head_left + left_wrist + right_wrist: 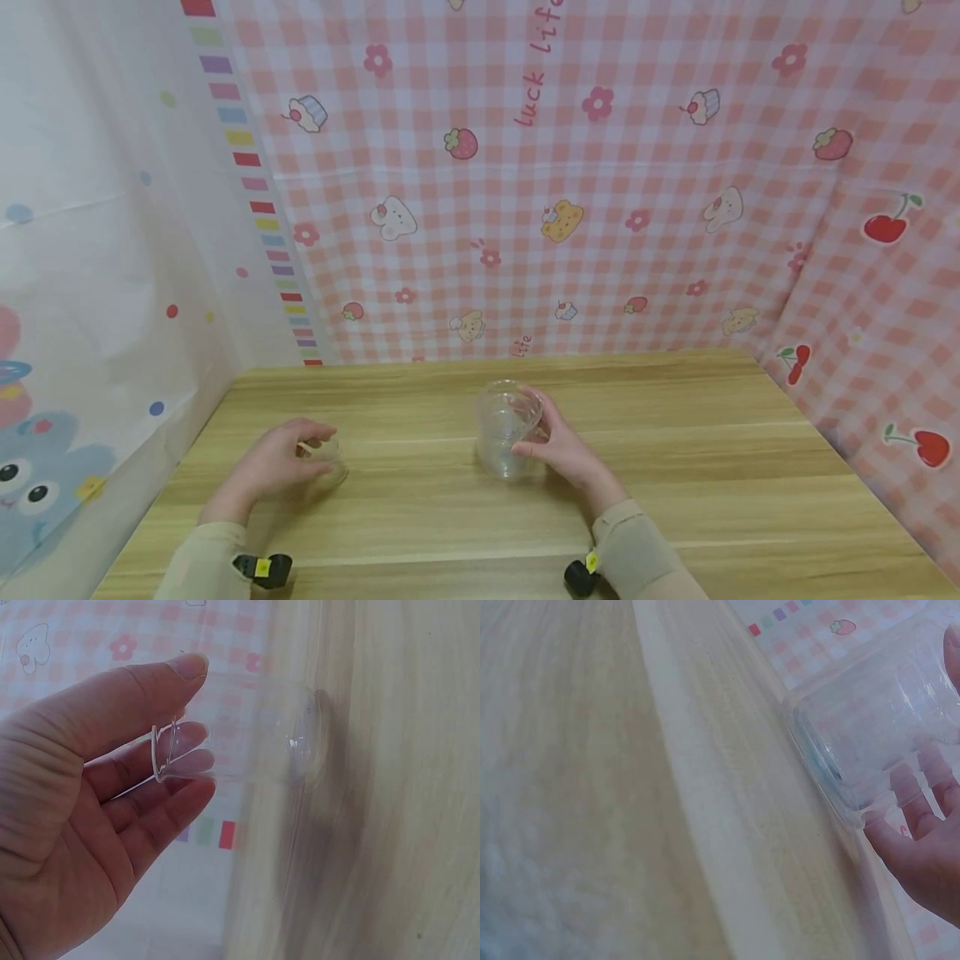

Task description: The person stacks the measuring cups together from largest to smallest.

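Note:
My left hand (281,457) grips a small clear glass jar (337,468) near its rim, on the left side of the table. In the left wrist view the thumb lies on one side of the jar (255,735) and several fingers on the other; its base is at the tabletop. To the right, near the table's middle, my right hand (558,446) holds a larger clear plastic tub (497,437) by its right side. The right wrist view has the tub (862,720) with fingers along its wall, its lower edge at the table surface. The thumb is partly cut off there.
A wood-grain table (450,533) spans the workspace. Behind it hangs a pink checked cloth (510,275), and a white printed sheet (112,250) hangs at the left. Small black wrist cameras sit on both forearms, above the tabletop.

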Action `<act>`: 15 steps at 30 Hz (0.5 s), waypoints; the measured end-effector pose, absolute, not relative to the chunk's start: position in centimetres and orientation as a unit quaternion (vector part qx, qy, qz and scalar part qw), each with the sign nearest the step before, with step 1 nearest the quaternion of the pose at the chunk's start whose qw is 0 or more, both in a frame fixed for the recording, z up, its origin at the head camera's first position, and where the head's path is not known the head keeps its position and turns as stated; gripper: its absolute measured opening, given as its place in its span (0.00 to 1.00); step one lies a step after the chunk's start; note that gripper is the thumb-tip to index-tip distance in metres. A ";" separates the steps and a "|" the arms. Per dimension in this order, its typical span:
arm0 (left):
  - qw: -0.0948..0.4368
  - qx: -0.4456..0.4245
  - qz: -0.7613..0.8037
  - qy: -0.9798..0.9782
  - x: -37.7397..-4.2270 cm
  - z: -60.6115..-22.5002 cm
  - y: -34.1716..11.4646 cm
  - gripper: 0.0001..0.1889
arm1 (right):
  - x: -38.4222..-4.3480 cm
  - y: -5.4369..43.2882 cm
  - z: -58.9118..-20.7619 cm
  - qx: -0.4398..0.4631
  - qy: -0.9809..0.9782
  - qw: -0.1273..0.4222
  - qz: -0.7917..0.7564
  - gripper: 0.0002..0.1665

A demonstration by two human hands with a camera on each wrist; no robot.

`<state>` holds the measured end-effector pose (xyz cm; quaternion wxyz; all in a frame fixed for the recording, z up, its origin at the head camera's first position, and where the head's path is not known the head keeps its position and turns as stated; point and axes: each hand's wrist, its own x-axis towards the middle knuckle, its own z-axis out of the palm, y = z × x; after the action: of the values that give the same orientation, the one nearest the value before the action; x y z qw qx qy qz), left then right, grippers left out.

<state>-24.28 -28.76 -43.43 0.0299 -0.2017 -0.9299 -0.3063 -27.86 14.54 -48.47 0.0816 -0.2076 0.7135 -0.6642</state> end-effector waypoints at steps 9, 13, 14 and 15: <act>0.041 -0.226 -0.295 -0.928 -24.2 -43.0 -27.6 0.25 | -27.8 14.6 -48.4 -0.202 0.716 0.081 -0.663 0.54; 0.042 -0.234 -0.288 -0.928 -24.1 -42.7 -26.9 0.25 | -27.8 14.6 -48.3 -0.202 0.712 0.082 -0.667 0.54; 0.042 -0.235 -0.287 -0.928 -24.1 -42.6 -26.8 0.25 | -27.8 14.6 -48.4 -0.202 0.711 0.082 -0.669 0.54; 0.041 -0.239 -0.287 -0.927 -24.1 -42.6 -26.6 0.24 | -27.8 14.6 -48.4 -0.204 0.709 0.082 -0.671 0.54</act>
<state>-24.10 -26.60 -42.57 0.0408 -0.2385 -0.9269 -0.2869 -27.79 14.60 -48.36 0.0821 -0.2036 0.7087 -0.6705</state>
